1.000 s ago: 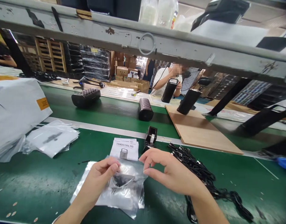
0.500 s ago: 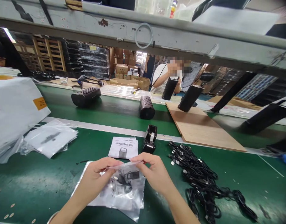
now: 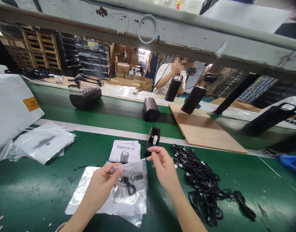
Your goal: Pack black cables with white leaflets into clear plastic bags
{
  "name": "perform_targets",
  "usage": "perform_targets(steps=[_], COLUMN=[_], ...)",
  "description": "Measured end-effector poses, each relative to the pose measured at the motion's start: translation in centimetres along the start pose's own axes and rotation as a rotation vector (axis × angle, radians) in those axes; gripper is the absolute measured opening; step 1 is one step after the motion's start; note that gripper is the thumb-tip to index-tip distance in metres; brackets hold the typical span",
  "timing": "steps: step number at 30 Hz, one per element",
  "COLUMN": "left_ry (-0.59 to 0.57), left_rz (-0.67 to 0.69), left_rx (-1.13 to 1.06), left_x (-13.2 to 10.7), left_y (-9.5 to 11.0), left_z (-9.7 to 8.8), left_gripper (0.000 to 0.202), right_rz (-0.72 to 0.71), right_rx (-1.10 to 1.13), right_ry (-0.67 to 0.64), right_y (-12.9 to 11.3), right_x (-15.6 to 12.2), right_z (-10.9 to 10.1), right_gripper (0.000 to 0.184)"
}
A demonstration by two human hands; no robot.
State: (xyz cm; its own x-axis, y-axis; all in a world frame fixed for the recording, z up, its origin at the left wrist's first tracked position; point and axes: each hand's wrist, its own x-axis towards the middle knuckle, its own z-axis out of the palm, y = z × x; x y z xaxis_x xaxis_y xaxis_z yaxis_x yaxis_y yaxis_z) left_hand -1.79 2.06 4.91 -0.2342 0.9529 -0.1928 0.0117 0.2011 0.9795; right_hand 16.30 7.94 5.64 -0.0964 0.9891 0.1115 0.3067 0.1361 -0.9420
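My left hand pinches the top edge of a clear plastic bag that lies on the green bench and holds a coiled black cable. My right hand is off the bag, its thumb and forefinger pinched together just below a black tape dispenser. What the pinch holds, if anything, is too small to make out. A stack of "Thunder Trail Pro" leaflets lies just beyond the bag.
A heap of black cables lies to the right. Clear bags and a large white package sit at left. Black speakers ride the belt. A wooden board lies beyond, with a person opposite.
My right hand let go of the bag's top edge and moved up and right to the tape dispenser. My left hand kept its hold on the bag.
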Motion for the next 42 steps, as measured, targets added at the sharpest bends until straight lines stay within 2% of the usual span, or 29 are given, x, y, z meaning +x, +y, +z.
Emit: perform_targets(steps=[2, 3, 5, 10, 15, 21, 23, 27, 29, 31, 33, 36, 37, 39, 41, 42], left_ry=[0.089, 0.108, 0.109, 0.080, 0.072, 0.050, 0.070, 0.083, 0.072, 0.047, 0.019, -0.010, -0.014, -0.020, -0.003, 0.027], left_rz=[0.046, 0.056, 0.059, 0.044, 0.042, 0.016, 0.034, 0.078, 0.087, 0.080, 0.053, -0.015, -0.027, -0.024, 0.002, 0.018], left_rx=[0.021, 0.021, 0.008, 0.001, -0.008, -0.031, -0.009, 0.054, 0.087, 0.111, 0.110, 0.053, 0.032, 0.007, 0.037, 0.067], left_x=[0.0, 0.0, 0.0, 0.1, 0.2, 0.3, 0.1, -0.4, -0.7, -1.0, -1.1, -1.1, -1.1, -1.4, -1.9, -2.4], left_y=[-0.2, -0.3, -0.4, -0.7, -1.0, -0.8, -0.6, -0.3, -0.5, -0.7, -1.0, -0.8, -0.5, 0.0, 0.1, -0.1], left_z=[-0.1, -0.2, -0.3, -0.2, -0.3, -0.3, -0.3, 0.0, 0.2, 0.2, -0.1, -1.3, -1.9, -3.4, -5.1, -6.1], left_gripper=[0.031, 0.031, 0.030, 0.031, 0.032, 0.033, 0.031, 0.025, 0.025, 0.025, 0.028, 0.032, 0.032, 0.032, 0.030, 0.029], right_rz=[0.083, 0.115, 0.163, 0.246, 0.200, 0.168, 0.160, 0.182, 0.226, 0.257, 0.252, 0.177, 0.151, 0.110, 0.075, 0.061], right_rx=[-0.159, -0.209, -0.220, -0.028, 0.090, -0.045, -0.044, 0.197, 0.247, 0.160, -0.032, -0.303, -0.356, -0.429, -0.478, -0.486], right_ry=[0.205, 0.250, 0.237, 0.161, 0.177, 0.235, 0.167, -0.203, -0.254, -0.212, -0.177, -0.183, -0.141, 0.041, 0.223, 0.246], right_y=[0.5, 0.8, 1.5, 2.4, 2.3, 3.6, 3.0, 0.2, -0.7, -0.9, -0.4, 0.5, 0.8, 1.4, 2.0, 2.4], right_x=[0.9, 1.5, 2.6, 4.0, 2.3, -0.4, -1.6, -3.6, -3.8, -3.7, -3.5, -3.4, -3.2, -2.3, -0.7, 0.2], right_z=[-0.8, -1.1, -1.5, -0.5, 1.3, 1.6, 1.3, 2.1, 3.3, 4.5, 5.1, 4.6, 4.0, 2.7, 1.5, 0.9], right_gripper=[0.030, 0.031, 0.032, 0.030, 0.029, 0.022, 0.022, 0.026, 0.028, 0.030, 0.036, 0.040, 0.036, 0.029, 0.039, 0.043])
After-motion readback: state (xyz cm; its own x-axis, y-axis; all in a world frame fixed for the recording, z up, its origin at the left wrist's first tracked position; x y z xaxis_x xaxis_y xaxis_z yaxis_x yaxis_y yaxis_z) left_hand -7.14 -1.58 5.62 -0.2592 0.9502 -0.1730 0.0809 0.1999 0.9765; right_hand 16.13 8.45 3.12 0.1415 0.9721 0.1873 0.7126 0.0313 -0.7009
